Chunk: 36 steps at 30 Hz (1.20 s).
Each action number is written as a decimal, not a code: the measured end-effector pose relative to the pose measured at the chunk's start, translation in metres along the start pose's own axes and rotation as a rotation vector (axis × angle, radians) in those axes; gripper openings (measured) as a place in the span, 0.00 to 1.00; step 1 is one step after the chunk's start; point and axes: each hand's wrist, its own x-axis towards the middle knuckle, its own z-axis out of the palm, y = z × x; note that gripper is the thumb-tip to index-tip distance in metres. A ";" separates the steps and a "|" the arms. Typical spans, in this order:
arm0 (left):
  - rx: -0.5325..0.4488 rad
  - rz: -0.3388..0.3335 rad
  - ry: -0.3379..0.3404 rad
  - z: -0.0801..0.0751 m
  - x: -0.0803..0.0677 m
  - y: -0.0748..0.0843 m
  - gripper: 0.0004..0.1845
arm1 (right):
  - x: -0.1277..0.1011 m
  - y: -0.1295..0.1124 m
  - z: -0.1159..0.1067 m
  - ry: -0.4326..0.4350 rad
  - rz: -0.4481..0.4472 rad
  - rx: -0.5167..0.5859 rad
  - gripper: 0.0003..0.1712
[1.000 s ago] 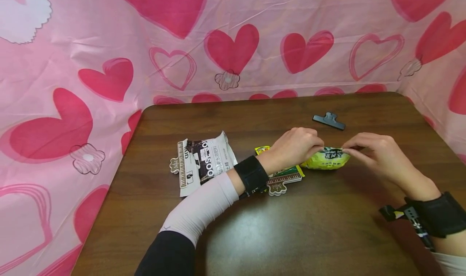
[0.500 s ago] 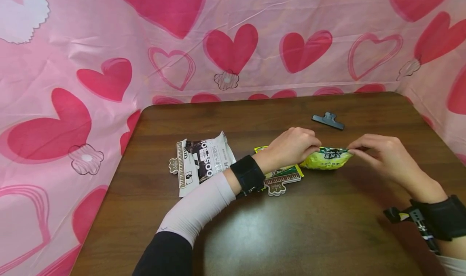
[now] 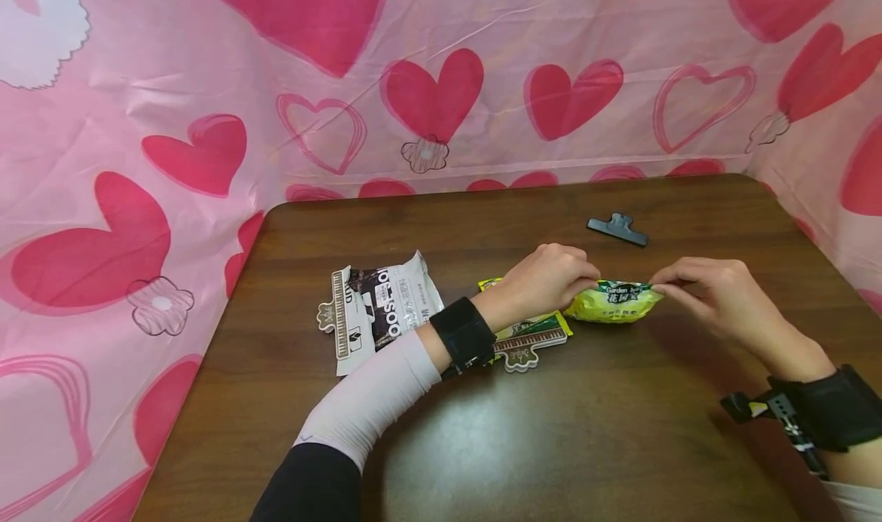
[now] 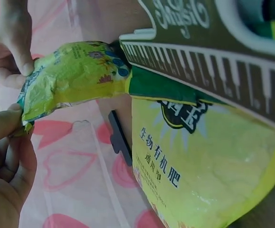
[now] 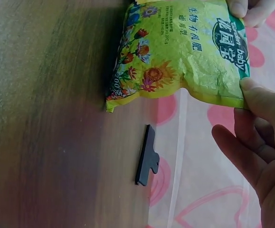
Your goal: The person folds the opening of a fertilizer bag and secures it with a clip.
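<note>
A yellow-green fertilizer bag (image 3: 613, 305) stands between my hands on the right half of the table, its dark green top edge up. My left hand (image 3: 551, 278) pinches the left end of that edge. With thumb and fingers, my right hand (image 3: 717, 288) pinches the right corner, shown close in the right wrist view (image 5: 270, 123). The printed front of the bag (image 5: 175, 52) bulges below. Beneath my left forearm lies a second yellow-green bag (image 4: 199, 156), a brown piano-key clip (image 3: 527, 347) across its top; my arm partly hides it in the head view.
A black clip (image 3: 618, 229) lies behind the bag, toward the far edge of the wooden table (image 3: 496, 438). At left is a white and brown bag (image 3: 393, 300) with another piano-key clip (image 3: 338, 315) on its side. A pink heart-patterned cloth (image 3: 510, 154) hangs behind.
My hands have drawn slightly apart, and more of the bag's top edge shows between them. Both keep pinching it. The other bags and the black clip stay in place.
</note>
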 end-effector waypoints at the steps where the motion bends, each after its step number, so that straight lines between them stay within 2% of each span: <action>1: -0.009 0.003 0.004 0.000 0.000 -0.001 0.10 | 0.001 0.000 0.000 -0.001 0.001 -0.004 0.24; 6: -0.061 0.016 -0.004 -0.001 -0.001 -0.005 0.09 | 0.002 0.002 -0.003 -0.016 0.008 -0.021 0.24; 10: -0.061 0.010 -0.022 -0.002 -0.001 -0.006 0.09 | 0.005 0.003 -0.006 -0.044 -0.014 -0.020 0.24; 18: -0.045 0.003 -0.002 -0.003 -0.003 -0.004 0.09 | 0.019 0.006 -0.016 -0.157 -0.032 0.007 0.23; 20: -0.047 0.011 0.011 -0.003 -0.004 -0.004 0.09 | 0.024 0.008 -0.018 -0.189 -0.003 0.016 0.22; 24: -0.024 0.028 0.024 -0.002 -0.003 -0.005 0.09 | 0.037 0.016 -0.023 -0.264 0.123 0.022 0.17; 27: -0.018 0.033 0.022 -0.002 -0.004 -0.005 0.09 | 0.050 0.027 -0.025 -0.330 0.223 -0.012 0.12; 30: -0.036 0.027 0.021 -0.002 -0.006 -0.005 0.09 | 0.062 0.041 -0.024 -0.400 0.285 -0.049 0.07; 36: -0.048 0.019 0.009 -0.001 -0.005 -0.004 0.09 | 0.084 0.071 -0.015 -0.511 0.365 -0.087 0.12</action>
